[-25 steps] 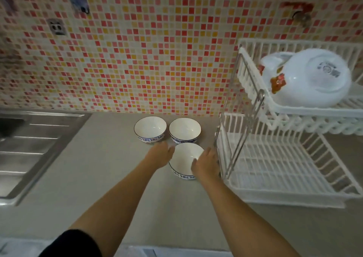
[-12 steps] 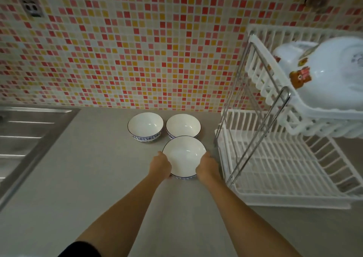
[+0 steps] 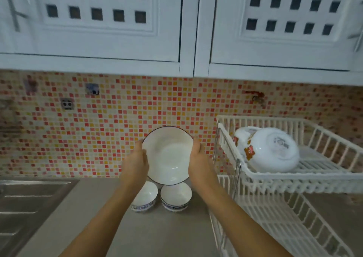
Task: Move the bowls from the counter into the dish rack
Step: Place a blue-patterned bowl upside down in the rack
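I hold a white bowl (image 3: 169,154) with a dark rim up in the air, tilted so its inside faces me. My left hand (image 3: 135,164) grips its left edge and my right hand (image 3: 198,162) grips its right edge. Below it, two more white bowls with blue patterned bands stand side by side on the grey counter: one on the left (image 3: 146,197), one on the right (image 3: 175,197). The white two-tier dish rack (image 3: 275,184) stands to the right of the held bowl.
The rack's upper tier holds an upturned white bowl with a flower print (image 3: 269,150). A steel sink (image 3: 21,201) lies at the left. White wall cupboards (image 3: 176,25) hang above the mosaic tile wall (image 3: 110,131).
Both hands took the nearest bowl by its sides and lifted it off the counter, tilting it toward me. The camera has tipped upward, so the cupboards now show.
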Demonstrator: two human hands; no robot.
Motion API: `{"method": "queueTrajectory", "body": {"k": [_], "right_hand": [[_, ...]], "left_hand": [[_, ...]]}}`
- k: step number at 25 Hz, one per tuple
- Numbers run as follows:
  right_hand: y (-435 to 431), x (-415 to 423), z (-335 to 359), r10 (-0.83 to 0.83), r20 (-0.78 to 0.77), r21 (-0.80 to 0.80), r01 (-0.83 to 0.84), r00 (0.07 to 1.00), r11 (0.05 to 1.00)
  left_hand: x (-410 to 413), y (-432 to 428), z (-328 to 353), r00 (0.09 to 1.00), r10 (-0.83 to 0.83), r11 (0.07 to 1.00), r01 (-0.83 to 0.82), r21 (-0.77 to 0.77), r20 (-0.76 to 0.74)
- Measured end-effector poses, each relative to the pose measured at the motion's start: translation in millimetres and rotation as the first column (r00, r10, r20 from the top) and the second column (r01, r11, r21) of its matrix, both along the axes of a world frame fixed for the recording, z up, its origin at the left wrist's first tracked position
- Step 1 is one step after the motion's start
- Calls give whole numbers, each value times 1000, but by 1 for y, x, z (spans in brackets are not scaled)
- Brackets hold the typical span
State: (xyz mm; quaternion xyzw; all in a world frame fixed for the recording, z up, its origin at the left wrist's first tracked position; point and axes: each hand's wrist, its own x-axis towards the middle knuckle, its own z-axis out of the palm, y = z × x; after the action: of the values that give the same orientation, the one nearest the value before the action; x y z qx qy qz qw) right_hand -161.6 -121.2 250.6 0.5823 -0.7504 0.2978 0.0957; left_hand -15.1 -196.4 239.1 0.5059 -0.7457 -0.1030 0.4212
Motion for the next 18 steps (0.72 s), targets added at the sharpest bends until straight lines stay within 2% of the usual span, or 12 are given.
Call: {"method": "queueTrajectory", "body": {"k": [3, 6, 9, 11, 13, 15, 18], "right_hand": [[21, -4, 57, 1, -54, -164, -10, 999, 986], [51, -29, 103, 1, -52, -310, -17, 999, 950], [78, -76, 124, -34, -88, -394, -3, 996, 919], [99, -110, 128, -19, -111, -472, -36, 994, 881], [116, -155, 128, -54, -275, -521, -101, 960, 848], [134, -206, 129, -140, -395, -547, -110, 908, 830], [159, -272, 131, -187, -456, -589, -138, 870, 796]], "left_hand": [[-4, 26, 52, 980, -41, 980, 2, -201, -193], [-25, 61, 89, 953, -115, 938, 12, -347, -279], [-63, 92, 115, 932, -204, 933, 93, -347, -300], [-94, 106, 130, 958, -212, 913, 124, -390, -191], [-134, 121, 143, 982, -187, 856, 155, -494, -16], [-179, 133, 149, 973, -158, 768, 230, -598, 171], [-242, 148, 150, 940, -107, 670, 308, -675, 323]]}}
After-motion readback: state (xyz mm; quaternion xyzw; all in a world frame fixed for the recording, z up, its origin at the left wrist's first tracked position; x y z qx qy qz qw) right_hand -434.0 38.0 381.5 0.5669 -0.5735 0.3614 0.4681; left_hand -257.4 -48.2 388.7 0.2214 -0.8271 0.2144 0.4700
